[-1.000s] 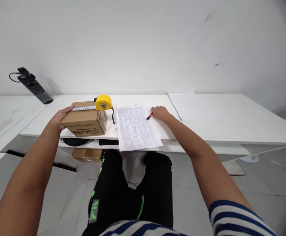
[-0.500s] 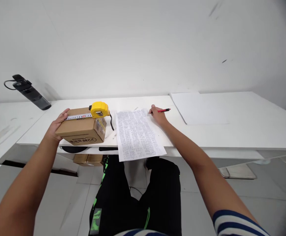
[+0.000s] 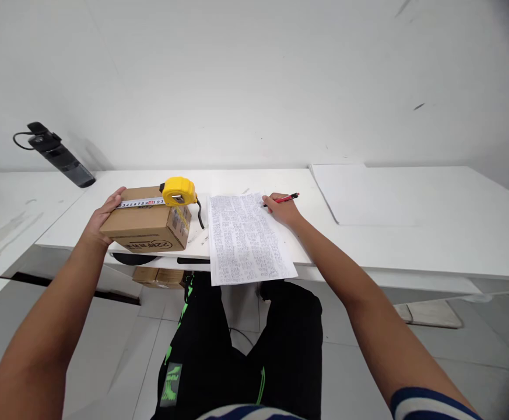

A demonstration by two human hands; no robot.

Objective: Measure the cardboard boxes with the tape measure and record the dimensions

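My left hand (image 3: 103,217) is wrapped round the left end of a brown cardboard box (image 3: 138,224) near the desk's front edge. Across the box top runs the pulled-out blade (image 3: 138,203) of a yellow tape measure (image 3: 179,191), its end by my left fingers. The tape measure's case sits at the right of the box top, and a black strap hangs from it. Between my right hand's (image 3: 283,208) closed fingers is a red and black pen (image 3: 287,198). Its tip is at the upper right of a sheet of paper (image 3: 248,239) dense with handwriting, which overhangs the desk edge.
A dark bottle (image 3: 62,154) with a loop stands at the back left. Blank white sheets (image 3: 363,195) lie on the white desk (image 3: 446,227) to the right. Below the desk are more cardboard boxes (image 3: 158,277). A white wall rises behind.
The view has shifted slightly. My right hand has changed its finger position on the pen, which now slants more. My left hand, the box and the tape measure keep their arrangement.
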